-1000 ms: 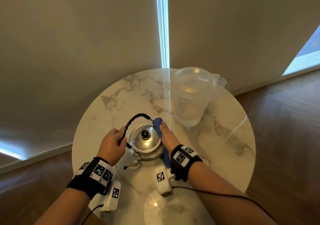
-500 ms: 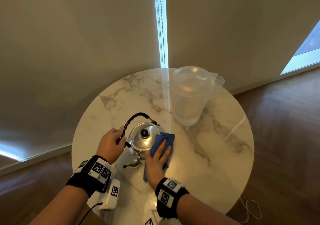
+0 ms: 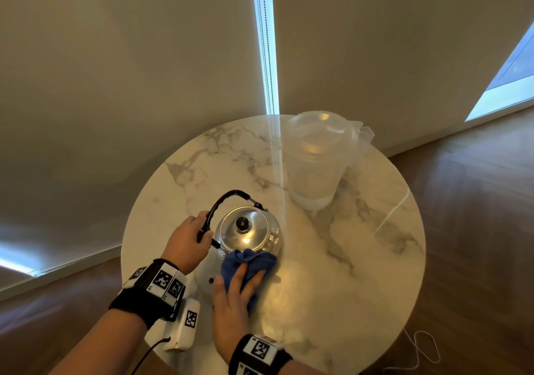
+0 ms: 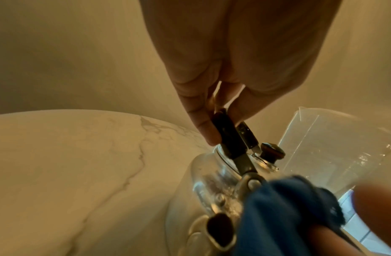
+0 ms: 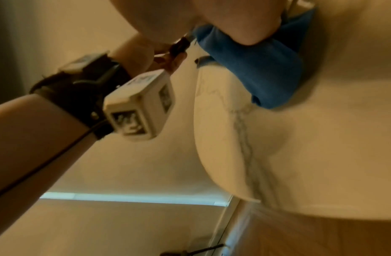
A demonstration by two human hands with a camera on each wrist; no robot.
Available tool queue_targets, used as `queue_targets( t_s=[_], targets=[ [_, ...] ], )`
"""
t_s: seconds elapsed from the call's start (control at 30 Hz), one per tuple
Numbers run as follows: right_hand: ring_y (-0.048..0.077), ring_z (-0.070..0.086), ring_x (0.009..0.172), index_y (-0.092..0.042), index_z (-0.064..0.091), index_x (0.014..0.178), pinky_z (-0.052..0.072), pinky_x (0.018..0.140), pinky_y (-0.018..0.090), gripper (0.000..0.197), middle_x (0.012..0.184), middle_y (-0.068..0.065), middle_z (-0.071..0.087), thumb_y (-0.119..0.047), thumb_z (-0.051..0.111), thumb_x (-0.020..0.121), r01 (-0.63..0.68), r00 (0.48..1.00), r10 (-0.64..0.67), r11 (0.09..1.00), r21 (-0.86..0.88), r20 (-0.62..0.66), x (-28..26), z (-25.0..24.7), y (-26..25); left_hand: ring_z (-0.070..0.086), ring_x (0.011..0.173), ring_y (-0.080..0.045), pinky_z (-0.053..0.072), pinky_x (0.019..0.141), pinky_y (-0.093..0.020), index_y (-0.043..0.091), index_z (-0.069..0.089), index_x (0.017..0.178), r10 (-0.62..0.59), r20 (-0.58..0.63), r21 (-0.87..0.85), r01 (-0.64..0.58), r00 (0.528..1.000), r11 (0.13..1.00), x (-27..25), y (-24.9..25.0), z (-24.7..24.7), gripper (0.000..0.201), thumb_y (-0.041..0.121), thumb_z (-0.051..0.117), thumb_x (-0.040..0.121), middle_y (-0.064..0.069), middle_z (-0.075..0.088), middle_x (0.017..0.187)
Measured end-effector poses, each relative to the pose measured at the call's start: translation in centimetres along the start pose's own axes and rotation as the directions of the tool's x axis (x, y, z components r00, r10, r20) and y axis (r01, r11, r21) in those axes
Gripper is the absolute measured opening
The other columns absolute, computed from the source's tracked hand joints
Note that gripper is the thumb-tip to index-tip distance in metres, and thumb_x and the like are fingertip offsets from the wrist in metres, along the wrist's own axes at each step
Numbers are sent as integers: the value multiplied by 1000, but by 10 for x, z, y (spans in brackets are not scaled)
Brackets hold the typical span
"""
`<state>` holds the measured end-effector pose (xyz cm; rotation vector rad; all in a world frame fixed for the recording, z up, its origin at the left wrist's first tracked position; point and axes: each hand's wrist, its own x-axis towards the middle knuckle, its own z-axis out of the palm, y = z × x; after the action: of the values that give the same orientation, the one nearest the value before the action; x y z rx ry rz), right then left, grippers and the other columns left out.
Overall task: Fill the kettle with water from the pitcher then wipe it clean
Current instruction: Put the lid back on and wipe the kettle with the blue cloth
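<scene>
A shiny metal kettle [image 3: 248, 231] with a black knob and black handle [image 3: 222, 204] stands on the round marble table [image 3: 361, 259]. My left hand [image 3: 187, 243] grips the handle's near left end; in the left wrist view its fingers [image 4: 203, 124] pinch the black handle [image 4: 227, 138]. My right hand [image 3: 235, 296] presses a blue cloth [image 3: 248, 263] flat against the kettle's near side, covering the spout. The cloth [image 5: 256, 69] fills the top of the right wrist view. A clear plastic pitcher [image 3: 320, 158] with a lid stands behind the kettle, to the right.
Beige blinds hang close behind the table, with a bright slit between them. Wooden floor [image 3: 476, 230] surrounds the table, and a thin white cable [image 3: 422, 345] lies on it at the lower right. The table's right half [image 3: 375, 288] is bare marble.
My right hand has swept the blue cloth from the kettle's right side round to its near front side. The left hand has kept its hold on the handle.
</scene>
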<state>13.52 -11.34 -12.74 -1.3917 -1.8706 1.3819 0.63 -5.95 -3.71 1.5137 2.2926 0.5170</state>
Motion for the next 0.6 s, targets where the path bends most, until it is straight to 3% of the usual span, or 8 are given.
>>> queue_targets(
  t_s=[0.07, 0.13, 0.2, 0.27, 0.33, 0.4, 0.47, 0.6],
  targets=[
    [3, -25, 135, -19, -19, 147, -26, 95, 1, 91, 152, -3, -34, -69, 21, 83, -5, 1000, 6, 992, 130, -10, 0, -19, -5, 61, 79, -27, 50, 76, -37, 15, 47, 120, 2, 29, -9, -1, 1000, 1000, 1, -1, -1, 32, 13, 50, 88, -12, 58, 90],
    [3, -30, 132, -16, -17, 147, -28, 92, 0, 91, 155, 6, -27, -72, 10, 81, 54, 996, -48, 996, 75, -80, 23, -31, 4, 61, 78, -25, 51, 77, -37, 16, 47, 120, 5, 50, -14, -4, 999, 1000, 3, -3, -1, 32, 14, 50, 89, -10, 57, 90],
    [14, -25, 142, -15, -6, 150, -27, 100, 8, 77, 159, 9, -18, -63, 11, 92, 30, 999, -29, 999, 25, -32, 49, -48, 12, 62, 79, -23, 52, 79, -38, 16, 47, 122, -5, 65, -33, 7, 998, 999, 4, -5, -2, 33, 15, 50, 89, -9, 57, 91],
    [29, -16, 145, -16, 5, 151, -13, 115, 28, 53, 159, 10, -14, -27, 26, 103, -121, 991, 122, 993, -12, 54, 72, -74, 8, 64, 79, -24, 53, 83, -41, 17, 48, 121, -15, 83, -63, 21, 996, 998, 5, -6, -2, 32, 14, 51, 89, -9, 57, 92],
    [38, -3, 145, -15, 12, 149, 4, 118, 39, 52, 160, 11, -7, -11, 32, 101, -199, 979, 195, 976, 83, 59, 98, -95, 2, 67, 80, -25, 54, 84, -44, 18, 48, 120, -21, 96, -122, 32, 995, 992, 6, -6, -3, 32, 12, 51, 89, -11, 56, 94],
    [35, 18, 142, -21, 20, 149, 18, 116, 39, 50, 158, 12, 11, -22, 35, 101, -273, 953, 236, 940, 203, 190, 116, -112, -12, 69, 79, -24, 56, 85, -43, 17, 48, 124, -28, 112, -181, 48, 993, 982, 6, -5, -3, 35, 10, 51, 89, -11, 56, 95],
    [33, 27, 137, -28, 19, 148, 25, 112, 36, 49, 155, 13, 20, -30, 32, 101, -213, 957, 173, 963, 163, 231, 126, -119, -18, 69, 80, -24, 56, 85, -44, 17, 48, 125, -33, 112, -213, 57, 993, 975, 7, -4, -3, 36, 9, 52, 89, -12, 56, 95],
    [31, 12, 144, -38, 14, 147, 19, 117, 45, 47, 160, 2, -1, -39, 23, 101, -71, 964, 95, 992, -101, 250, 103, -112, -14, 68, 84, -30, 54, 86, -50, 14, 50, 122, -52, 90, -250, 73, 995, 965, 5, -6, -2, 35, 8, 52, 88, -15, 56, 95]
  ],
)
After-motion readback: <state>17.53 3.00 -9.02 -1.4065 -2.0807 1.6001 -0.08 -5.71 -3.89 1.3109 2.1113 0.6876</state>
